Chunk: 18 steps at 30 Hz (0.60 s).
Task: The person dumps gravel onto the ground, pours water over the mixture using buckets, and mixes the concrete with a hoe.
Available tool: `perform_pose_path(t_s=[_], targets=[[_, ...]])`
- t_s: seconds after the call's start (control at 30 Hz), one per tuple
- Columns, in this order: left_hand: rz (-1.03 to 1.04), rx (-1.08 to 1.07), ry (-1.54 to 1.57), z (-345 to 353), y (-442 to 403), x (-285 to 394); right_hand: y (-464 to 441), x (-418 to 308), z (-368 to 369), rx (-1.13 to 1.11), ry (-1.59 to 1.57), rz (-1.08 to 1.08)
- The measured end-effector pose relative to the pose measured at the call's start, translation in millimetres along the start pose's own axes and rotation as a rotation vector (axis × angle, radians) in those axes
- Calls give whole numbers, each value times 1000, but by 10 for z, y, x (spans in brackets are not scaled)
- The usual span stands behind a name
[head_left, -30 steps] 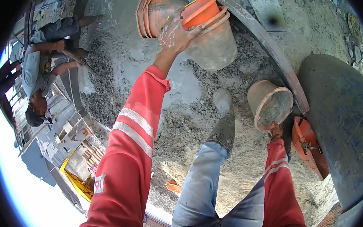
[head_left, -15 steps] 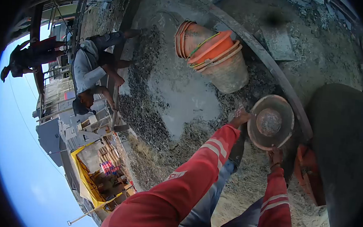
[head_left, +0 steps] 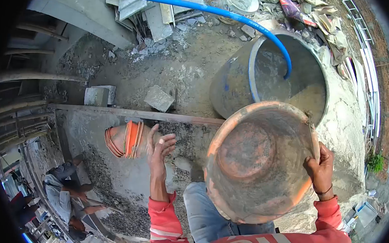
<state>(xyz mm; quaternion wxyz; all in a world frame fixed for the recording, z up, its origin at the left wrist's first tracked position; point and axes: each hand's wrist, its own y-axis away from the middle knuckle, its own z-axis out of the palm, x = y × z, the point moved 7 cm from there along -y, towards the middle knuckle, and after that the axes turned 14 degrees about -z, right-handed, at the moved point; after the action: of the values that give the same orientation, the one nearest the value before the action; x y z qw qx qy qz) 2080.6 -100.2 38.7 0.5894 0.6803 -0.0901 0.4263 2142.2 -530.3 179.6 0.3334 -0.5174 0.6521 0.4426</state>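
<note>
Lg. drum (head_left: pixel 232 86) stands ahead, blue hose (head_left: pixel 201 7) curving down into its mouth. Co-worker (head_left: pixel 61 191) bends w/ a tool, off to far L. Mud-caked bucket (head_left: pixel 289 172) is held up over the person's jeans (head_left: pixel 200 204), mouth facing the cam; R hand (head_left: pixel 320 169) has fingers closed on its rim. Stacked orange buckets (head_left: pixel 118 139) lie on their side, beyond L hand (head_left: pixel 159 150), which is empty, palm open, fingers spread.
</note>
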Motion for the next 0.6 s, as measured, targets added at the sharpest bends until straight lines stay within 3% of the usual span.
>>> perform_pose_path(t_s=[0.13, 0.23, 0.27, 0.33, 0.4, 0.43, 0.47, 0.6], targets=[[261, -191, -306, 1660, -164, 859, -429, -416, -696, 16, -49, -75], [246, -111, -359, 2471, -616, 898, -904, -708, -1016, 63, 135, -229], [329, 22, -449, 2637, -740, 907, -1150, -806, -1024, 2, 205, -302], [397, 163, -532, 2965, -787, 892, -1675, -334, -1035, -79, 545, -318], [237, 362, -873, 3160, -820, 716, -2141, 276, -663, -70, 743, -403], [359, 428, -791, 3182, -833, 694, -2329, 583, -393, -117, 885, -397], [348, 446, -791, 3211, -837, 699, -2499, 1100, -119, -223, 997, -367], [301, 618, -1012, 3214, -880, 805, -2833, 2230, 1023, -160, 1105, -256]])
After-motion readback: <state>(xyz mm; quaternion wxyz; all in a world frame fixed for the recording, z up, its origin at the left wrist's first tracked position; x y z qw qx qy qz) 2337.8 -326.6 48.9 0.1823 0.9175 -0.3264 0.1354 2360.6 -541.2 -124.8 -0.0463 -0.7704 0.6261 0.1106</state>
